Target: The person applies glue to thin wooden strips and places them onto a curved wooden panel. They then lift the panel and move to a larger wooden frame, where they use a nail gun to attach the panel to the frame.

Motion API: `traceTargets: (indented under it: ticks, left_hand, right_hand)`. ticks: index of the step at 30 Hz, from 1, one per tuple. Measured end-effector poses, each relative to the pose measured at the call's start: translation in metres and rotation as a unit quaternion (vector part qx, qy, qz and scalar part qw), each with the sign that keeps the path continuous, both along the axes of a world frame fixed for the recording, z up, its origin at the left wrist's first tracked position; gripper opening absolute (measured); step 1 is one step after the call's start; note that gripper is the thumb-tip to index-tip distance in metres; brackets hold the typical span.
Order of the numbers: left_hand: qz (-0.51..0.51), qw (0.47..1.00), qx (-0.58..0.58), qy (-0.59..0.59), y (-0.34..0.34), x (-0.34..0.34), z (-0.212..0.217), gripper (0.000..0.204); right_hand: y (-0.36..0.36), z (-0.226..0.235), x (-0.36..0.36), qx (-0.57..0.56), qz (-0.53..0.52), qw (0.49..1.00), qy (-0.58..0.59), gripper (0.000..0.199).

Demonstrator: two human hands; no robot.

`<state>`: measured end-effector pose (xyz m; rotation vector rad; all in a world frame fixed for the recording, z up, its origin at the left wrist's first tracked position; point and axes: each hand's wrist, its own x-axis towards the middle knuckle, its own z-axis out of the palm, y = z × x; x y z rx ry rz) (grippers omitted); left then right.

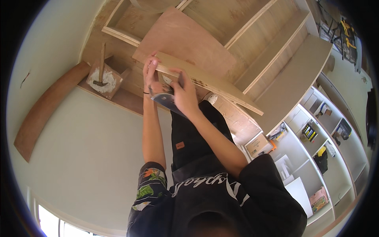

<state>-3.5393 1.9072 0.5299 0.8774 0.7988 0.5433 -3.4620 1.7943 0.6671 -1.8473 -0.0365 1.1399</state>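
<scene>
Plywood floor of a workshop: left hand [152,73] pinching the near edge of a plywood board [189,51], right hand [184,94] clamped on a dark sanding block [166,98] beneath it, best stroked evenly along that edge.

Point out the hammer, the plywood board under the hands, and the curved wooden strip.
hammer [102,65], head view, on its wooden handle.
plywood board [189,43], head view, on its bare face.
curved wooden strip [43,112], head view, mid-length.
</scene>
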Motion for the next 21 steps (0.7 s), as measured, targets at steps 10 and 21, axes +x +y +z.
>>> traceTargets:
  ticks: [10,21]
  left_hand:
    - [0.286,0.936,0.103,0.180,-0.039,0.068,0.036,0.030]
    - [0.324,0.858,0.228,0.325,-0.019,0.090,-0.002,0.050]
  right_hand:
    - [-0.268,0.062,0.030,0.031,-0.349,0.788,0.506,0.080]
    - [-0.395,0.061,0.055,0.157,-0.190,0.893,0.376,0.078]
